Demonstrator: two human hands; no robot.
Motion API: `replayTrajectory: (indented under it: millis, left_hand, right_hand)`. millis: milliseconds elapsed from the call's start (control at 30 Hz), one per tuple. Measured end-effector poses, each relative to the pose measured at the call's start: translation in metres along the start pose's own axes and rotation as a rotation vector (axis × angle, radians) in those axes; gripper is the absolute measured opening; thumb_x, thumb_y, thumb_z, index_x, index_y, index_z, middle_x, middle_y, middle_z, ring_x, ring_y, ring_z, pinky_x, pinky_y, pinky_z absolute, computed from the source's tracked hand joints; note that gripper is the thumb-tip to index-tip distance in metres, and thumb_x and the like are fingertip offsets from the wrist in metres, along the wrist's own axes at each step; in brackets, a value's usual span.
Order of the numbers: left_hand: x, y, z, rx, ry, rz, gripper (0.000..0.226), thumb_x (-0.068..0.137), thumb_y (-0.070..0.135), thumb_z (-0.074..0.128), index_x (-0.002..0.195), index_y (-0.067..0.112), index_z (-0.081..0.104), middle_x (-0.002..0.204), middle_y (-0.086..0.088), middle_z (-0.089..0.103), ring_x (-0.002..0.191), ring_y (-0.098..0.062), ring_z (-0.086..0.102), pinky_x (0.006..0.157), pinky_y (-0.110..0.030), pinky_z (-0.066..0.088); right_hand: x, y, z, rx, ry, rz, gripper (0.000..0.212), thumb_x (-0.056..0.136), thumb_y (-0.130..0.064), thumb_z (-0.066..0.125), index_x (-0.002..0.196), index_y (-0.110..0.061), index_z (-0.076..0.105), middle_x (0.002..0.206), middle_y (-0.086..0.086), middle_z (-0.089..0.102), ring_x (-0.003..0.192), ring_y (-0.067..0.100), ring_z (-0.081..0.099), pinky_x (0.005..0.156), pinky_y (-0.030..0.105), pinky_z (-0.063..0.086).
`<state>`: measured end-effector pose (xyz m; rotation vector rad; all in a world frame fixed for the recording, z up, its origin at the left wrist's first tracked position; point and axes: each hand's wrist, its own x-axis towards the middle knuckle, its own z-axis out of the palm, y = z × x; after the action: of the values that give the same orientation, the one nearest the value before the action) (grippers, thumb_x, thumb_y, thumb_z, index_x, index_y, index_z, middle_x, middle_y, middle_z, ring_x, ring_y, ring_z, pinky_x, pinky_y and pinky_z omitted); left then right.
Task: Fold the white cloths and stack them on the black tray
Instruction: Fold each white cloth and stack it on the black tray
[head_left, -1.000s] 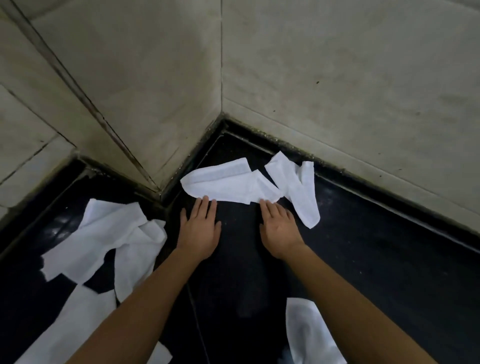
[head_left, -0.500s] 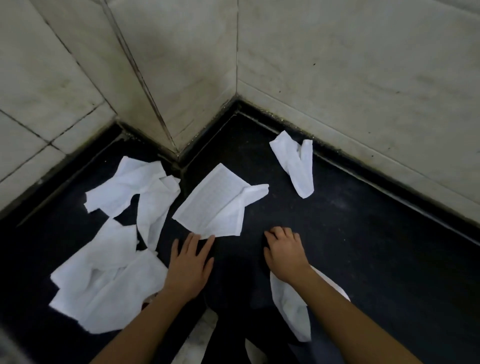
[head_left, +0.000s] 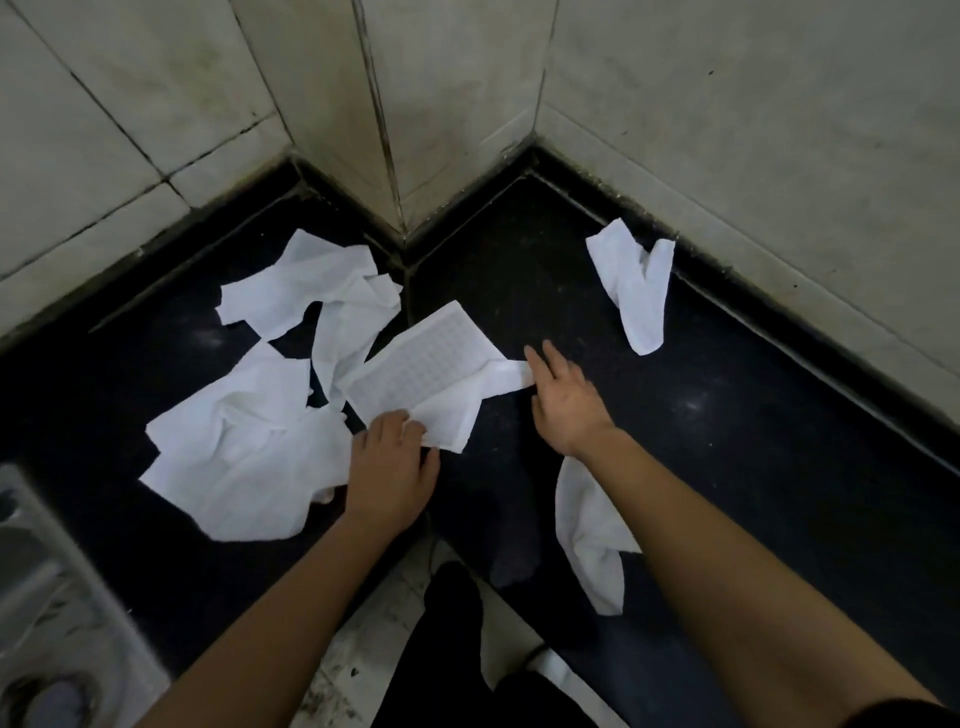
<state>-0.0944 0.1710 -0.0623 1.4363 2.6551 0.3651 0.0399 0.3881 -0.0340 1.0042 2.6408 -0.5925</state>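
Cloth between both hands
Left hand (head_left: 392, 470) pinches the patterned cloth (head_left: 415, 376) at 12 o'clock; right hand (head_left: 569, 402), fingers spread, touches its 3 o'clock tip.

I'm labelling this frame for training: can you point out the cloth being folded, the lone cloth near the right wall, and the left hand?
Cloth being folded (head_left: 415, 371), head view, its patterned middle.
Lone cloth (head_left: 636, 291), head view, its centre.
Left hand (head_left: 392, 470), head view, its back.
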Motion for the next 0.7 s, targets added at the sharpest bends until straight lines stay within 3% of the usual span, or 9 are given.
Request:
replayTrajectory:
  millis: [100,200,267,333,367,433,500,600,700]
  left_hand:
    - [0.004,0.024,0.018,-0.054,-0.114,0.101,0.050,0.090,0.037,0.057,0.134,0.013,0.053,0.143,-0.016,0.049,0.129,-0.034,0.047,0.094,-0.049,0.046]
    - [-0.006,0.032,0.038,-0.007,-0.219,0.127,0.048,0.088,0.037,0.065,0.131,0.016,0.058,0.146,-0.015,0.049,0.137,-0.035,0.044,0.100,-0.054,0.043]
    - [-0.018,0.029,0.045,-0.033,-0.174,0.131,0.031,0.083,0.029,0.072,0.111,0.015,0.070,0.133,-0.011,0.062,0.128,-0.032,0.054,0.097,-0.054,0.048]
    - [-0.029,0.021,0.046,-0.077,-0.079,0.182,0.010,0.084,0.018,0.067,0.091,0.014,0.074,0.116,-0.006,0.070,0.116,-0.029,0.064,0.093,-0.049,0.052]
    - [-0.033,0.016,0.043,-0.095,-0.050,0.207,0.014,0.085,0.014,0.058,0.084,0.013,0.073,0.107,-0.005,0.072,0.108,-0.028,0.067,0.090,-0.046,0.053]
    - [-0.040,0.005,0.039,-0.116,-0.028,0.230,0.018,0.077,0.007,0.050,0.077,0.012,0.067,0.090,-0.005,0.068,0.087,-0.029,0.068,0.085,-0.042,0.053]
    - [-0.046,-0.001,0.032,-0.090,-0.023,0.217,0.017,0.068,0.000,0.057,0.077,0.012,0.063,0.079,-0.006,0.064,0.075,-0.029,0.062,0.082,-0.041,0.052]
    - [-0.057,-0.004,0.026,-0.047,0.028,0.157,0.024,0.070,0.005,0.048,0.087,0.014,0.063,0.076,-0.002,0.062,0.071,-0.026,0.061,0.080,-0.038,0.045]
    - [-0.061,-0.003,0.015,-0.082,0.046,0.088,0.025,0.072,0.010,0.043,0.087,0.014,0.061,0.077,-0.002,0.059,0.070,-0.024,0.058,0.074,-0.036,0.042]
  right_hand:
    - [0.011,-0.005,0.004,-0.043,-0.164,-0.027,0.069,0.104,-0.021,0.038,0.160,-0.025,-0.001,0.167,0.008,-0.010,0.153,0.032,-0.001,0.119,0.053,0.017]
    - [0.002,-0.003,0.024,-0.119,-0.247,-0.009,0.059,0.105,-0.025,0.036,0.159,-0.028,0.012,0.167,0.006,-0.002,0.152,0.033,0.002,0.119,0.051,0.019]
    - [-0.016,0.000,0.043,-0.104,-0.089,0.014,0.049,0.102,-0.020,0.045,0.151,-0.025,0.039,0.158,0.008,0.030,0.141,0.035,0.032,0.110,0.047,0.035]
    - [-0.036,0.001,0.058,-0.036,0.149,0.021,0.034,0.092,-0.011,0.063,0.124,-0.021,0.068,0.122,0.009,0.062,0.103,0.035,0.060,0.087,0.044,0.053]
    - [-0.046,0.002,0.065,0.011,0.233,0.028,0.025,0.087,-0.009,0.069,0.110,-0.019,0.074,0.103,0.008,0.067,0.087,0.034,0.063,0.076,0.044,0.056]
    - [-0.066,0.002,0.070,0.115,0.257,0.085,0.016,0.088,-0.011,0.070,0.099,-0.019,0.077,0.089,0.007,0.067,0.082,0.031,0.062,0.070,0.042,0.056]
    - [-0.084,-0.002,0.071,0.212,0.202,0.149,0.016,0.091,-0.013,0.065,0.103,-0.019,0.072,0.090,0.005,0.066,0.088,0.028,0.061,0.073,0.040,0.053]
    - [-0.106,-0.009,0.067,0.336,0.186,0.209,0.032,0.088,-0.011,0.061,0.119,-0.020,0.061,0.096,0.002,0.063,0.092,0.023,0.059,0.076,0.038,0.051]
    - [-0.119,-0.013,0.064,0.378,0.147,0.231,0.034,0.089,-0.013,0.058,0.120,-0.025,0.067,0.103,0.000,0.060,0.092,0.020,0.061,0.080,0.034,0.052]
